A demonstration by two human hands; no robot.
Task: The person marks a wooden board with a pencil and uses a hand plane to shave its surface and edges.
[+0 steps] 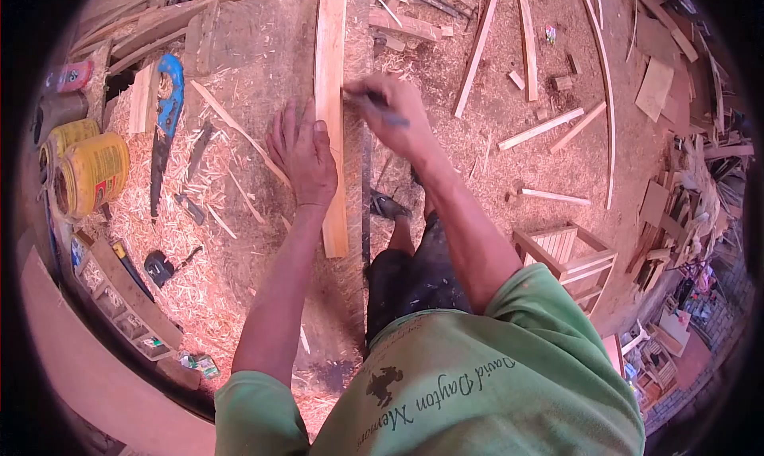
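Observation:
A long pale wooden board [333, 193] lies lengthwise along the edge of the wooden workbench [255, 50]. My left hand [304, 157] rests on the board's left edge, its fingers spread over the bench and its thumb on the wood. At the board's right edge, my right hand [390, 110] is closed round a dark, slim tool that is blurred; its tip end is near the wood and its kind cannot be made out.
Left on the bench are a blue-handled saw [169, 98], yellow containers [94, 173], a black tape measure [159, 267] and wood shavings. Wooden strips [541, 128] and a slatted wooden frame [569, 257] are on the floor at right, with scrap piles beyond.

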